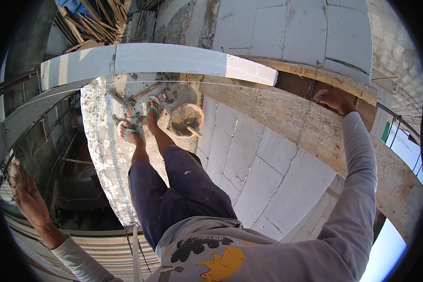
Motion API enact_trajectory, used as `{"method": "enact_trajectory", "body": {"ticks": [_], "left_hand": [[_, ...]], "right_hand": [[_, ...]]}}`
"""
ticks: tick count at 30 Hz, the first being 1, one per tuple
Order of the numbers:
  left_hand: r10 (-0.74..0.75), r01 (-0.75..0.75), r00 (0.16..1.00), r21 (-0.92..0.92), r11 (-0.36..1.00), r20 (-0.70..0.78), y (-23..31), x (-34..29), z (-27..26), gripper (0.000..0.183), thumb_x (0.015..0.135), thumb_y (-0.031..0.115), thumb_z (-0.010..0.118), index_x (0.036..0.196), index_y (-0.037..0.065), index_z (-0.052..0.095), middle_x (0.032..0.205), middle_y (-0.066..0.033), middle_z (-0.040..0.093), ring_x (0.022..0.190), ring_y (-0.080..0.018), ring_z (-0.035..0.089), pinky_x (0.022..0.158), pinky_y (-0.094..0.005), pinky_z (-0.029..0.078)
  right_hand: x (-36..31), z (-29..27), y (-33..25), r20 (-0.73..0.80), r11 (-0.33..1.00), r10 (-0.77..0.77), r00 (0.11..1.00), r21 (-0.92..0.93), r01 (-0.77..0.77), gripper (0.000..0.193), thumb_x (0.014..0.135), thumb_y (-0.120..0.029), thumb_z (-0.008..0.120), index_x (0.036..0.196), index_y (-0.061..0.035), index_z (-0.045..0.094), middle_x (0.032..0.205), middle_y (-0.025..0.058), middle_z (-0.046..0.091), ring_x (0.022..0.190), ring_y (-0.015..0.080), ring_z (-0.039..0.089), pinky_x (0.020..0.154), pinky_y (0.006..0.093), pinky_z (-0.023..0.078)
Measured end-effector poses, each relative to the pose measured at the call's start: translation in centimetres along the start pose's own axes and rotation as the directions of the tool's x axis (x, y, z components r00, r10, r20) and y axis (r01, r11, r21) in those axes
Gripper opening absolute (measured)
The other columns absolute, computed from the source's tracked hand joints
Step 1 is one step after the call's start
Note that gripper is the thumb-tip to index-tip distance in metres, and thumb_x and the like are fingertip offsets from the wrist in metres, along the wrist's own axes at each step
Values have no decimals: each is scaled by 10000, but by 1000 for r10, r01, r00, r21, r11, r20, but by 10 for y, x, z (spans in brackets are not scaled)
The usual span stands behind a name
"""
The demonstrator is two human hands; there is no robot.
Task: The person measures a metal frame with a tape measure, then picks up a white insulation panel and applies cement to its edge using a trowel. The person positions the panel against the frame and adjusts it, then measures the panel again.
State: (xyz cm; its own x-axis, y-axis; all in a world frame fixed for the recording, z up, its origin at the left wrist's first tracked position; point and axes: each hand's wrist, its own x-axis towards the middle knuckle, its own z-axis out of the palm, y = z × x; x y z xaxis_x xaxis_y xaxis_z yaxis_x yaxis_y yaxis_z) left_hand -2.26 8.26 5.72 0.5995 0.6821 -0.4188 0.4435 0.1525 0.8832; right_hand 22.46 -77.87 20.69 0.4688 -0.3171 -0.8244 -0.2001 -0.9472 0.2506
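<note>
My right hand (pixel 334 99) is at the right, its fingers curled over the edge of a wooden plank (pixel 249 103). A thin white string (pixel 230 86) runs in a long arc from the left up to these fingers, which close around its end. Beside them, thin wire (pixel 307 115) wraps across the plank. Far to the left, my left hand (pixel 29 195) is held out with fingers stretched and nothing in it. Along the string's far side lies a row of pale blocks (pixel 169 60), stopping short of my right hand.
Between my sandalled feet and the block wall (pixel 254 160) stands a mortar bucket (pixel 187 120) with a wooden-handled tool (pixel 193 131) in it. I stand on a mortar-spattered ledge (pixel 101 141). A deep drop (pixel 80 197) opens at left. Scrap wood (pixel 91 23) is piled at far left.
</note>
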Motion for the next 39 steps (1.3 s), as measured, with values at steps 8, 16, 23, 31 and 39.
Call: {"method": "enact_trajectory", "body": {"ticks": [8, 16, 23, 31, 39], "left_hand": [[21, -22, 995, 7, 1000, 98, -7, 6, -12, 418, 1083, 246, 540, 1423, 3, 560, 1436, -60, 568, 1186, -87, 534, 1020, -248, 386], [-33, 32, 995, 20, 999, 93, -1, 2, -4, 429, 1045, 315, 621, 1366, 31, 629, 1284, -18, 647, 1062, -55, 531, 893, -240, 393], [-66, 67, 998, 75, 995, -12, 7, -4, 11, 507, 1047, 368, 599, 1444, 53, 562, 1494, -71, 555, 1449, -203, 419, 1231, -438, 224], [-34, 31, 998, 57, 998, 47, 7, -3, 9, 442, 1028, 347, 646, 1352, 46, 638, 1251, 2, 649, 995, -53, 522, 916, -251, 398], [34, -34, 999, 48, 998, 3, 18, -18, 33, 354, 1025, 302, 664, 1268, 45, 693, 835, 79, 481, 711, -14, 344, 651, -183, 300]], "right_hand": [[-3, 1, 1, -74, 992, 29, 997, -120, -38, 279, 971, -242, 584, 1073, -25, 726, 981, 89, 740, 914, 205, 689, 851, 361, 516], [-9, 10, 4, -165, 998, -43, 985, -53, 35, 163, 949, -111, 608, 1023, -23, 723, 949, 80, 738, 903, 193, 686, 829, 341, 526], [-3, 10, 15, -72, 994, -38, 997, -109, 30, 141, 936, -120, 663, 1003, -42, 759, 944, 68, 752, 884, 184, 690, 821, 339, 534], [-23, 2, -9, -67, 972, -82, 994, -226, 65, 258, 901, -159, 636, 1104, -103, 785, 1047, 127, 769, 950, 262, 725, 855, 380, 551], [-28, 3, -23, -41, 935, -47, 998, -354, 29, 275, 941, -174, 584, 1134, -89, 761, 1081, 125, 766, 980, 281, 721, 881, 390, 548]]}}
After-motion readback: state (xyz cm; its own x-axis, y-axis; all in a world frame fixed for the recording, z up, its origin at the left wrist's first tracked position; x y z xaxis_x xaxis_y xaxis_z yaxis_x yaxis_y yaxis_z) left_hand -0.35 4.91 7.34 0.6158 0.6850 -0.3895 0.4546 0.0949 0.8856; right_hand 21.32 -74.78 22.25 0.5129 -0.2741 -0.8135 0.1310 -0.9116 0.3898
